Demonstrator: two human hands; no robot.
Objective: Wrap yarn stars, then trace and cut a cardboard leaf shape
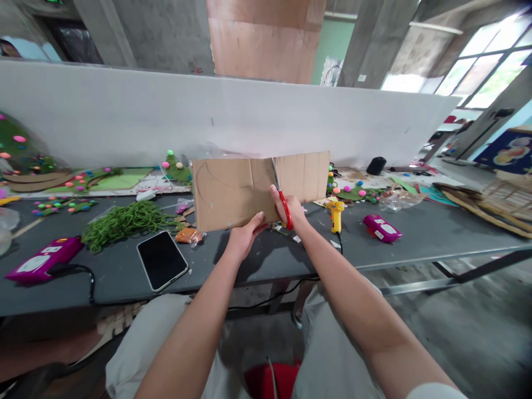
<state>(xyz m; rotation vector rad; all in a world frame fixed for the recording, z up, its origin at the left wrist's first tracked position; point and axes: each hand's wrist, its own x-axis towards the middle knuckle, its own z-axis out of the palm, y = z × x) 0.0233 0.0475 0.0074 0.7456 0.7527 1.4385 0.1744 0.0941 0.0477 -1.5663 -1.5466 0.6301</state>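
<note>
A wide piece of brown cardboard [226,194] is held upright above the grey table, with a curved pencil line near its left end. My left hand [246,235] grips its lower edge, thumb on the near face and fingers behind. Red-handled scissors [285,209] are in my right hand [291,210], whose fingers are closed round the handles. The scissor blades point up against the cardboard, right of its middle, reaching its top edge. A seam or cut runs there; the part to the right sits at a slightly different angle.
On the table [120,280] lie a black-screened phone [162,260], green yarn [124,221], a yellow glue gun [336,215] and purple devices [382,228] at both sides. Behind, decorated green pieces stand before a white partition [166,113]. Someone's leg [54,352] shows at lower left.
</note>
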